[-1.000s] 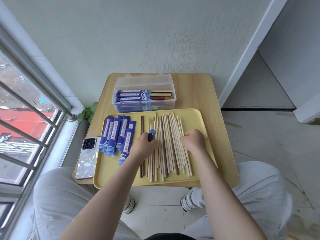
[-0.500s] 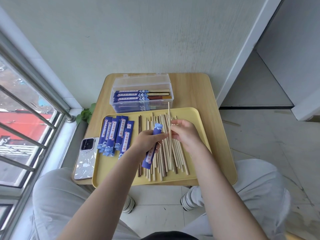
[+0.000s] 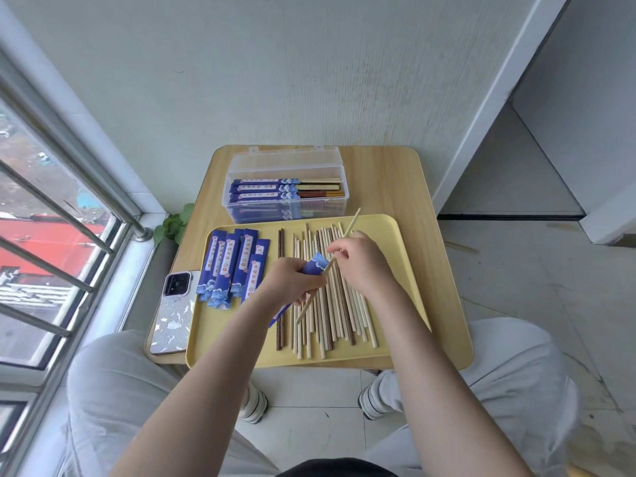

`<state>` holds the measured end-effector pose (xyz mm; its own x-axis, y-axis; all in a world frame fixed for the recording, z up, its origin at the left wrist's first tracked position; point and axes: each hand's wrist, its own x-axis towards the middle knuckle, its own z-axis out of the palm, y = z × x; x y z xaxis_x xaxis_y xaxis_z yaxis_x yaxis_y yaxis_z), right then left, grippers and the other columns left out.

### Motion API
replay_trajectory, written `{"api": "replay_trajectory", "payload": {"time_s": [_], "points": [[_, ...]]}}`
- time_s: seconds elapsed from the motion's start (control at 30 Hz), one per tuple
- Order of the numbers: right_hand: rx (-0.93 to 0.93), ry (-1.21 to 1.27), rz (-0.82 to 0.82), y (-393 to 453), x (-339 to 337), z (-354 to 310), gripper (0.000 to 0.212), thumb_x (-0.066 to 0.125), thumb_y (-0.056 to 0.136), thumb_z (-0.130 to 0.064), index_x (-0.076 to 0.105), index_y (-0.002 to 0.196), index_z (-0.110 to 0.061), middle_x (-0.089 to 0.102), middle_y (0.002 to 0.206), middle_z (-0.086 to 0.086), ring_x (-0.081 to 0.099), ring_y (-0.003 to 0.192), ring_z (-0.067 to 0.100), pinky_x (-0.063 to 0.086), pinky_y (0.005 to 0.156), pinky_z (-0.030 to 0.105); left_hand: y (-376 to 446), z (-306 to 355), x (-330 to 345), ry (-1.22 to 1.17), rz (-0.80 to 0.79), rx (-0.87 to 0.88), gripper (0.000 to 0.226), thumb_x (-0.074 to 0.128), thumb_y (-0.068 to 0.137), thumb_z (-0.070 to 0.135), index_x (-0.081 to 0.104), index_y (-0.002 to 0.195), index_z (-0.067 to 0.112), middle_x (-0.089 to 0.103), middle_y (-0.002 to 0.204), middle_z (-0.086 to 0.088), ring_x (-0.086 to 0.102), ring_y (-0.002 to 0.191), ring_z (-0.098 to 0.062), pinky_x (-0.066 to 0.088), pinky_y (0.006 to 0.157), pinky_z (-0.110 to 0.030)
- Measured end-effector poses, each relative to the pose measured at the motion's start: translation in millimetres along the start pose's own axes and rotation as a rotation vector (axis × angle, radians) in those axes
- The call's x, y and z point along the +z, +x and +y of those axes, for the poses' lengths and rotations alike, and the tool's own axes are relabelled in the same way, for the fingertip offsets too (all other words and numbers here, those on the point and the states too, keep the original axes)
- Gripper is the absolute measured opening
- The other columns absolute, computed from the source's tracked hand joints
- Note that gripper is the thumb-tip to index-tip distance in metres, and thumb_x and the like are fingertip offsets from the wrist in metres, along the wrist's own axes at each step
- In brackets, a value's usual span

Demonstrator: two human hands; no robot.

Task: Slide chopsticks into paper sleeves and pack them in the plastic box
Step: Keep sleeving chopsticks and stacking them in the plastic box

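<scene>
My left hand (image 3: 292,281) grips a blue paper sleeve (image 3: 316,264) above the yellow tray (image 3: 406,256). My right hand (image 3: 361,261) pinches a pale wooden chopstick (image 3: 351,224), tilted, its lower part crossing the sleeve's open end and showing again below my left hand. Whether it is inside the sleeve I cannot tell. Several loose chopsticks (image 3: 330,321), pale and dark, lie side by side on the tray. A fan of empty blue sleeves (image 3: 229,266) lies at the tray's left. The clear plastic box (image 3: 237,166) behind the tray holds several sleeved pairs.
A phone (image 3: 172,313) lies on the wooden table (image 3: 395,180) left of the tray. A window with metal bars is at the left, a wall just behind the table. My knees are under the table's front edge.
My right hand picked one chopstick from the pile, lifted it upright, then tilted it down towards the sleeve's open end. My left hand raised the sleeve off the tray.
</scene>
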<state>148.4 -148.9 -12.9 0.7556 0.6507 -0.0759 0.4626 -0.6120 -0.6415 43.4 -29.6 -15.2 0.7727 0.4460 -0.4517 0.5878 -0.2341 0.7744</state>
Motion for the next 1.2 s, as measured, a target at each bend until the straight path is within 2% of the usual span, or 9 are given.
{"api": "replay_trajectory", "payload": {"time_s": [0.2, 0.3, 0.43, 0.5, 0.6, 0.73, 0.83, 1.03, 1.2], "points": [[-0.068, -0.305, -0.064, -1, -10, -12, 0.019, 0.056, 0.098, -0.009, 0.073, 0.106, -0.014, 0.054, 0.108, 0.003, 0.058, 0.100, 0.023, 0.051, 0.086, 0.036, 7, -5, -4, 0.212, 0.108, 0.050, 0.018, 0.070, 0.091, 0.027, 0.062, 0.080, 0.014, 0.059, 0.065, 0.000, 0.054, 0.055, -0.013, 0.049, 0.057, -0.026], [-0.035, -0.404, -0.051, -2, -14, -14, 0.018, 0.055, 0.095, -0.002, 0.071, 0.104, -0.007, 0.055, 0.105, 0.007, 0.058, 0.093, 0.025, 0.050, 0.077, 0.036, 12, -10, -10, 0.099, 0.292, 0.033, 0.024, 0.058, 0.097, 0.038, 0.055, 0.092, 0.015, 0.058, 0.077, -0.003, 0.053, 0.062, -0.017, 0.052, 0.062, -0.037], [0.117, -0.425, -0.022, -4, -20, -15, 0.012, 0.050, 0.099, -0.004, 0.059, 0.107, -0.006, 0.053, 0.096, 0.007, 0.051, 0.076, 0.025, 0.040, 0.062, 0.035, 13, -11, -19, -0.025, 0.295, 0.007, 0.040, 0.042, 0.102, 0.051, 0.056, 0.106, 0.014, 0.056, 0.082, -0.004, 0.050, 0.070, -0.018, 0.046, 0.070, -0.038], [0.163, -0.339, 0.026, -3, -21, -15, 0.012, 0.044, 0.102, -0.009, 0.053, 0.110, -0.006, 0.058, 0.097, 0.008, 0.052, 0.076, 0.026, 0.037, 0.057, 0.033, 9, -11, -21, -0.120, 0.223, 0.005, 0.046, 0.037, 0.104, 0.051, 0.063, 0.110, 0.014, 0.053, 0.072, -0.001, 0.048, 0.062, -0.015, 0.049, 0.066, -0.035], [0.181, -0.059, 0.109, 0, -24, -16, 0.020, 0.036, 0.106, -0.018, 0.049, 0.116, -0.006, 0.060, 0.095, 0.007, 0.053, 0.077, 0.025, 0.036, 0.058, 0.032, -2, -9, -18, -0.262, 0.073, -0.003, 0.056, 0.034, 0.104, 0.054, 0.072, 0.104, 0.012, 0.050, 0.062, -0.002, 0.048, 0.048, -0.013, 0.047, 0.048, -0.023], [0.172, 0.567, 0.216, 7, -26, -18, 0.016, 0.043, 0.104, -0.022, 0.047, 0.088, -0.018, 0.049, 0.073, -0.001, 0.044, 0.059, 0.014, 0.032, 0.051, 0.028, -10, -6, -10, -0.357, -0.047, 0.005, 0.079, 0.022, 0.101, 0.065, 0.074, 0.088, 0.007, 0.055, 0.057, -0.004, 0.052, 0.046, -0.016, 0.049, 0.053, -0.026], [0.197, 0.882, 0.247, 9, -28, -18, 0.017, 0.048, 0.103, -0.016, 0.045, 0.086, -0.015, 0.043, 0.066, 0.001, 0.037, 0.051, 0.011, 0.031, 0.044, 0.022, -11, -5, -4, -0.381, -0.107, 0.009, 0.082, 0.015, 0.102, 0.063, 0.067, 0.075, 0.005, 0.052, 0.052, -0.005, 0.049, 0.043, -0.017, 0.048, 0.053, -0.026], [0.188, 0.997, 0.315, 7, -27, -19, 0.014, 0.046, 0.104, -0.014, 0.046, 0.090, -0.013, 0.040, 0.062, 0.000, 0.035, 0.048, 0.010, 0.030, 0.042, 0.019, -7, -7, -2, -0.286, -0.196, 0.063, 0.081, 0.011, 0.102, 0.065, 0.059, 0.068, 0.007, 0.052, 0.056, -0.009, 0.050, 0.048, -0.019, 0.048, 0.058, -0.027], [0.181, 0.808, 0.305, 11, -19, -13, 0.013, 0.045, 0.104, -0.022, 0.050, 0.102, -0.011, 0.047, 0.067, 0.000, 0.041, 0.051, 0.012, 0.034, 0.048, 0.027, -6, -9, 0, -0.239, -0.199, 0.068, 0.084, 0.011, 0.100, 0.066, 0.063, 0.068, 0.009, 0.055, 0.058, -0.007, 0.053, 0.052, -0.018, 0.051, 0.066, -0.030]]}}
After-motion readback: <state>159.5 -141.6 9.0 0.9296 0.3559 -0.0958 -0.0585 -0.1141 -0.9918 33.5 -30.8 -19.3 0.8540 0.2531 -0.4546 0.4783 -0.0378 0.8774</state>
